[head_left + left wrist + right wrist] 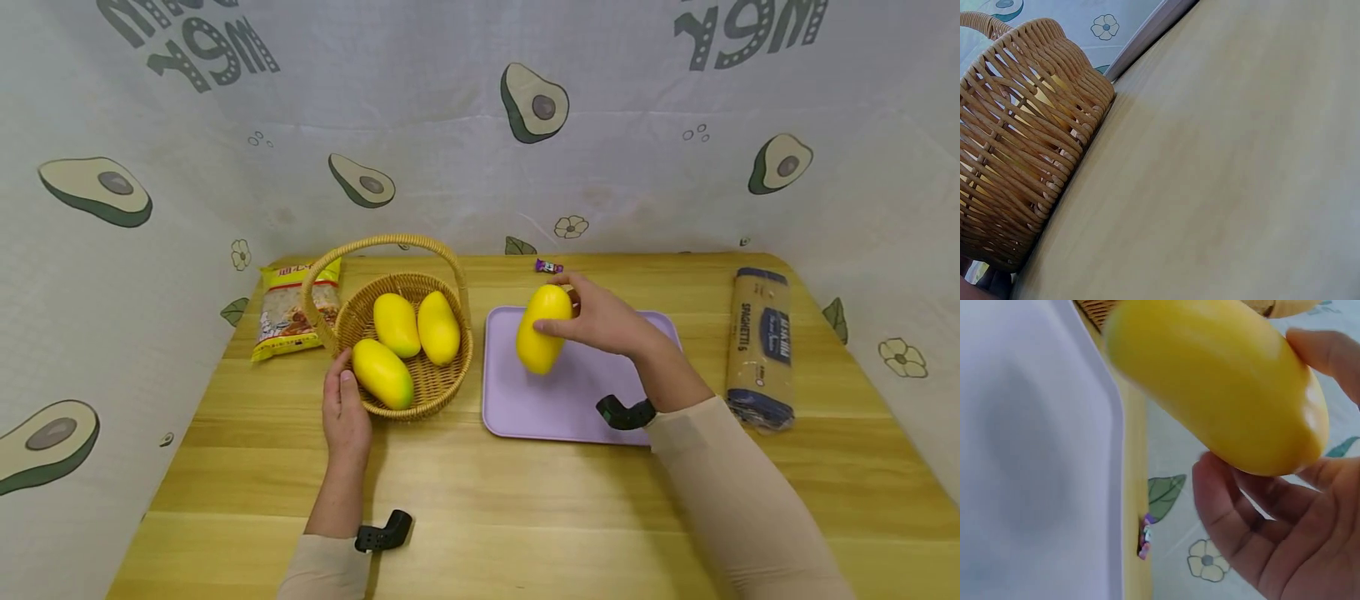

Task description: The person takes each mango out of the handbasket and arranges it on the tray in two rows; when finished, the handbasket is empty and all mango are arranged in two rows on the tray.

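Note:
A yellow mango is held up over the lilac tray by my right hand, thumb on one side and fingers on the other. In the right wrist view that mango hangs above the tray's edge. My left hand rests against the near left side of a wicker basket; its fingertips lie at the rim. Three more mangoes sit in the basket, one next to my left fingers. The left wrist view shows the basket's woven side, with most of the left hand out of frame.
Behind the basket's left side lies a yellow-and-red food bag. A small purple wrapped sweet lies beyond the tray. On the right is a spaghetti pack. A patterned cloth borders the wooden table at the back and sides.

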### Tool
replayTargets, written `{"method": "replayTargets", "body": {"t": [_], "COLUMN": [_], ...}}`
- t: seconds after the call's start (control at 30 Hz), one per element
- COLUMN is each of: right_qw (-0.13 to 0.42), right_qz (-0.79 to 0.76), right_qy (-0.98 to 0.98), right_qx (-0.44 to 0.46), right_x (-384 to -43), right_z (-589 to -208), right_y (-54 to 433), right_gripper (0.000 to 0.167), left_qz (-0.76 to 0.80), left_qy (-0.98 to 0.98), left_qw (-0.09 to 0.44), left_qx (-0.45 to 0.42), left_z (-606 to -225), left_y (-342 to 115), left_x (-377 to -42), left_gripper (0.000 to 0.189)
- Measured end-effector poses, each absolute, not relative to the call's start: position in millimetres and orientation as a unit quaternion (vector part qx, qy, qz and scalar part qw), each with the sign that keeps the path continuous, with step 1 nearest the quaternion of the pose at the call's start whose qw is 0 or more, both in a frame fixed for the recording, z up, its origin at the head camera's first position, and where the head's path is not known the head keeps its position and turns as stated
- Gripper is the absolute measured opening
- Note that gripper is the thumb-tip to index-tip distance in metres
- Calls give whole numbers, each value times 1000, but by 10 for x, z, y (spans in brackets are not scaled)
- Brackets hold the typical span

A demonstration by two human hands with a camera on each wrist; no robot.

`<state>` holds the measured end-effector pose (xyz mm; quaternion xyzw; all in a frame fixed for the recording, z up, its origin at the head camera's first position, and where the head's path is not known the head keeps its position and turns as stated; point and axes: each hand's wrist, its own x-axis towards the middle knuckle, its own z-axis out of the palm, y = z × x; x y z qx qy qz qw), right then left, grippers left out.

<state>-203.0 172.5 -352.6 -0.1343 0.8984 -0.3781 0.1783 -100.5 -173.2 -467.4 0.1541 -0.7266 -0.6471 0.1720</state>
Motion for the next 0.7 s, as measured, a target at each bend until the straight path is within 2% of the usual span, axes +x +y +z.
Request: {"method": "replayTargets", "body": {"t": [0.23, 0.43, 0.7], "right_qw": [152, 165, 176], "right_qz": [-370, -399, -399], "right_qy": [907, 898, 899], "right_qx": [-128, -80, -47], "right_x": [-2317, -2495, -2551], "right_z": [-3600, -3736, -3884], "right_y": [1487, 1305, 1232], "right_gripper": [77, 77, 74], "left_qz": [-645, -646, -647], "left_qy": [-728, -728, -726], "left_qw": [171, 167, 175], "left_qx": [155, 157, 155], "left_z": [-4679, -4673, -4686], "left_y": [-1731, -1719, -1725], "left_x": [-1004, -1000, -1010], "left_gripper": [45, 45, 44]}}
